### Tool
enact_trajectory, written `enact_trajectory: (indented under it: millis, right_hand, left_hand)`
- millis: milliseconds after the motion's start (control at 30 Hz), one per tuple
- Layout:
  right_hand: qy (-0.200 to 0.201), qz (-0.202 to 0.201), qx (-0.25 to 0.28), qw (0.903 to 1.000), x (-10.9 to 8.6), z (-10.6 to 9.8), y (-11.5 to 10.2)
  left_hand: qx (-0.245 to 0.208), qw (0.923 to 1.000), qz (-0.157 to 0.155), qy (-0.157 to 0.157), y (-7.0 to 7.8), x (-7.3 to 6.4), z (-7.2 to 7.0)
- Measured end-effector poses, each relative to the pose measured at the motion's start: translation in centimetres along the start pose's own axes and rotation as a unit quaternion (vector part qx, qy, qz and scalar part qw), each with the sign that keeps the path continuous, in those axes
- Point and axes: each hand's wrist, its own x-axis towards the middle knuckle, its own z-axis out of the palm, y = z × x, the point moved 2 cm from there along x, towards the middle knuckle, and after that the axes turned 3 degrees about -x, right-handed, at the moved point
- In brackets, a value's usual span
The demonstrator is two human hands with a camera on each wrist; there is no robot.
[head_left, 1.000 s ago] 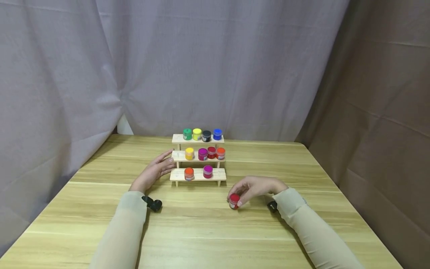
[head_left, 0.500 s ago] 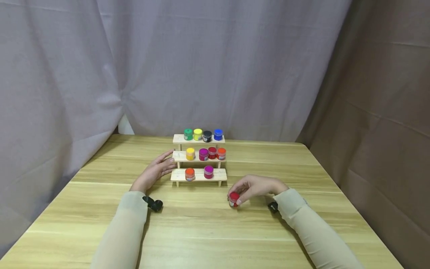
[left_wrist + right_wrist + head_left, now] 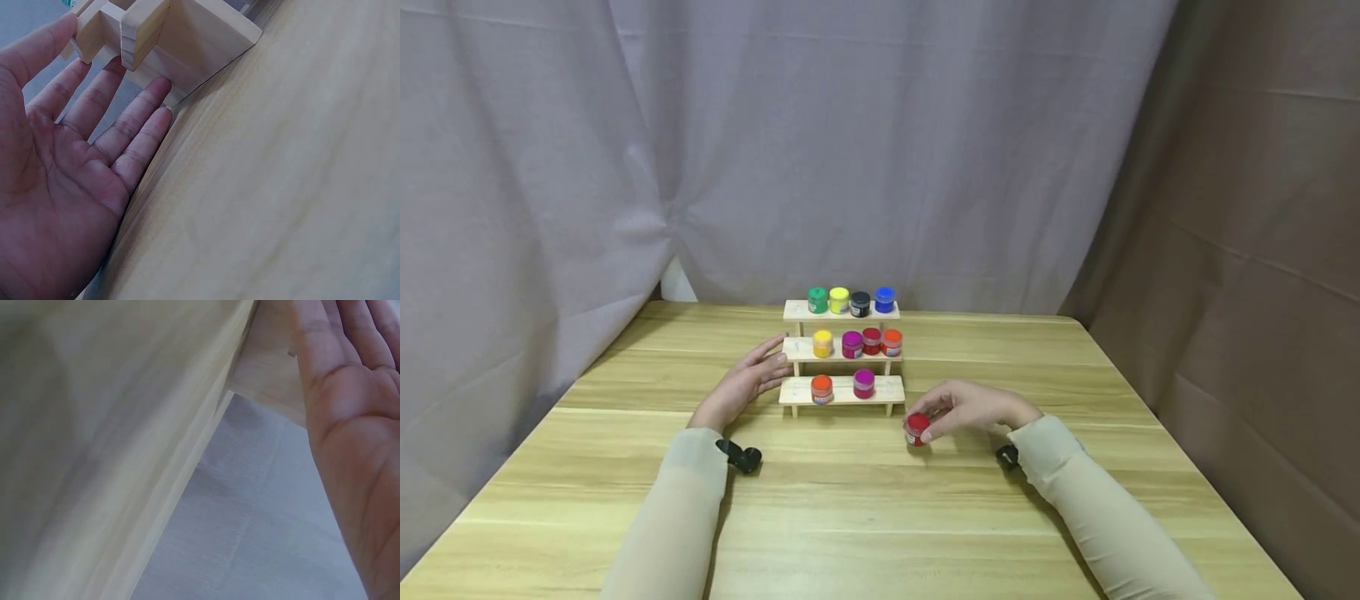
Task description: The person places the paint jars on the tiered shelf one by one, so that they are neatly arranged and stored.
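Note:
In the head view my right hand [image 3: 970, 406] pinches a small red paint jar [image 3: 916, 431] between thumb and fingers, in front of the right end of a three-tier wooden stand [image 3: 799, 349]. Whether the jar touches the table is hard to tell. My left hand [image 3: 743, 386] lies at the stand's left side, its fingers extended. Up close in the left wrist view, the fingertips of that hand [image 3: 69, 169] touch or nearly touch the wooden end pieces [image 3: 194, 47]. The right wrist view shows part of my right palm [image 3: 362, 425]; the jar is out of that frame.
Green [image 3: 817, 301], yellow, black and blue paint jars stand on the top tier. Amber [image 3: 822, 343], purple, dark red and orange ones are on the middle tier. The bottom tier bears an orange jar [image 3: 822, 389] and a magenta jar [image 3: 863, 383]. Grey curtains [image 3: 880, 150] hang behind the table.
My right hand has moved slightly away from me and to the left, towards the stand, carrying the red paint jar. The left hand stays at the stand's side.

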Motion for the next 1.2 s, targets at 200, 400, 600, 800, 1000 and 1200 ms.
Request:
enact_trajectory:
  millis: [200, 400, 600, 800, 1000, 1200]
  right_hand:
    - [0.031, -0.025, -0.038, 0.9985, 0.2, -0.7, -0.2]
    - [0.049, -0.02, -0.027, 0.9982, 0.2, -1.1, -0.5]
    - [0.07, -0.015, -0.035, 0.9968, 0.6, -1.5, -0.7]
    - [0.101, -0.021, -0.066, 0.9925, 1.8, -2.4, -0.9]
    - [0.111, -0.035, -0.076, 0.9902, 3.1, -2.6, -0.7]
    - [0.114, -0.036, -0.078, 0.9898, 4.2, -2.7, -0.4]
  left_hand:
    - [0.001, 1.0, -0.001, -0.001, -0.1, 0.1, 0.0]
    - [0.003, 1.0, -0.001, -0.002, -0.1, 0.0, 0.0]
    - [0.001, 1.0, 0.0, -0.007, -0.1, 0.0, 0.1]
    - [-0.002, 1.0, 0.004, -0.008, -0.1, 0.0, 0.0]
    - [-0.003, 1.0, 0.003, -0.003, -0.2, 0.0, 0.0]
    - [-0.001, 1.0, 0.007, -0.006, -0.1, 0.1, 0.0]
